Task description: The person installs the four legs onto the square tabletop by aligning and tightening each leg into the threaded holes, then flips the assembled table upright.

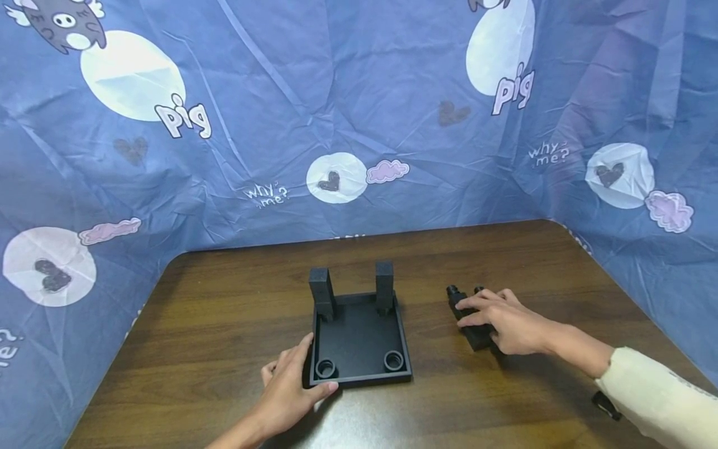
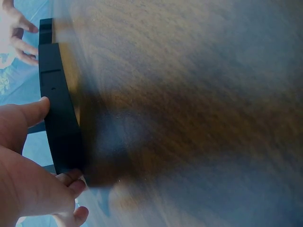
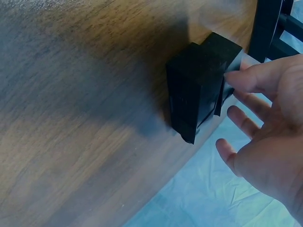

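A black square tray [image 1: 359, 340] with a low rim lies on the table. Two square posts [image 1: 321, 293] rise at its far corners, and two round sockets [image 1: 394, 360] sit at the near ones. My left hand [image 1: 288, 390] grips the near left corner, thumb on the front wall and fingers along the left side. Right of the tray, two black blocks [image 1: 477, 337] lie side by side, round pegs [image 1: 452, 290] at their far ends. My right hand [image 1: 513, 324] rests over them with spread fingers; its thumb tip meets a block [image 3: 189, 90] in the right wrist view.
The brown wooden table [image 1: 235, 324] ends at a blue printed cloth [image 1: 314, 125] that hangs behind and at both sides. A small dark object [image 1: 607, 405] lies beside the right sleeve [image 1: 656, 386].
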`<control>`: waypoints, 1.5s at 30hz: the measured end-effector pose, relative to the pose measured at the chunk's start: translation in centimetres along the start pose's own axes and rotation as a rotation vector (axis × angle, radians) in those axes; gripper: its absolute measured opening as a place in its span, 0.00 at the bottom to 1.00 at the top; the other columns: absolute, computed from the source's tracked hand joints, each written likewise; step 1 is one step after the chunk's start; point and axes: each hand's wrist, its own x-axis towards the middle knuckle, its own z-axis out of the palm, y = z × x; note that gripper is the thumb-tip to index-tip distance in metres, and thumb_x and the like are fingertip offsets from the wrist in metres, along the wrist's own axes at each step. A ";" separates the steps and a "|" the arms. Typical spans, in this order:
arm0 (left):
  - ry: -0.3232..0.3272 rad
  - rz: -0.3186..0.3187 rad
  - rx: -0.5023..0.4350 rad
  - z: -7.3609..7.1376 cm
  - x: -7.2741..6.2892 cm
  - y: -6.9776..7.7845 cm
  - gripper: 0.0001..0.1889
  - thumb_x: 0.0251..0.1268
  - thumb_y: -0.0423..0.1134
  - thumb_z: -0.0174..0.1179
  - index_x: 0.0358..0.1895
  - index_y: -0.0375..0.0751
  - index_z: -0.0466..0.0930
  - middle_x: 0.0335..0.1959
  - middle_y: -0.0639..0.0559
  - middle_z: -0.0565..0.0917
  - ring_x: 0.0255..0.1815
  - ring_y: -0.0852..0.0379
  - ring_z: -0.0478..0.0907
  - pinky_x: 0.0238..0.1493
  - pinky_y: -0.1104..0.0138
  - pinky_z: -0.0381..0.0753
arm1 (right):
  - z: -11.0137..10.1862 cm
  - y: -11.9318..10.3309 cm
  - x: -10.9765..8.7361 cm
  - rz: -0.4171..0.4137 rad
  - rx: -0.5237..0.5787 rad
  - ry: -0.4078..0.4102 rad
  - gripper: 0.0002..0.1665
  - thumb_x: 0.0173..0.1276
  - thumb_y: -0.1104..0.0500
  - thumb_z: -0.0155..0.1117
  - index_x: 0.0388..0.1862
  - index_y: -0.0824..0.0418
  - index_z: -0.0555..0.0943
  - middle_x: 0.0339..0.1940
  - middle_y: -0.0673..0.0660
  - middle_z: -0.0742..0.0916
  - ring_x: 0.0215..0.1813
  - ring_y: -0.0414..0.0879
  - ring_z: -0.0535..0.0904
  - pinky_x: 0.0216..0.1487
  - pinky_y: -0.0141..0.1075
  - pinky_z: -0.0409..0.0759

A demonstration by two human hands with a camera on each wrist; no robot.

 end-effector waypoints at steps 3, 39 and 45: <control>-0.003 -0.007 0.000 0.1 0.0 0.0 0.51 0.54 0.49 0.80 0.77 0.32 0.63 0.68 0.34 0.76 0.67 0.38 0.70 0.62 0.39 0.50 | 0.1 0.1 0.0 -0.009 -0.013 0.007 0.42 0.50 0.86 0.62 0.60 0.55 0.87 0.71 0.58 0.78 0.70 0.65 0.69 0.55 0.60 0.61; 0.009 0.006 0.004 0.2 0.0 -0.1 0.51 0.53 0.48 0.80 0.77 0.32 0.63 0.67 0.35 0.77 0.66 0.39 0.71 0.61 0.39 0.51 | 1.9 -0.2 1.6 -0.228 -0.129 0.092 0.35 0.53 0.79 0.76 0.54 0.47 0.89 0.61 0.56 0.83 0.62 0.57 0.73 0.55 0.67 0.67; 0.008 0.004 0.008 0.2 0.1 -0.1 0.51 0.53 0.49 0.80 0.77 0.32 0.63 0.67 0.35 0.77 0.66 0.40 0.71 0.62 0.39 0.51 | 1.9 -0.2 1.8 -0.275 -0.190 0.109 0.34 0.50 0.78 0.79 0.52 0.48 0.90 0.57 0.55 0.84 0.60 0.55 0.74 0.56 0.62 0.68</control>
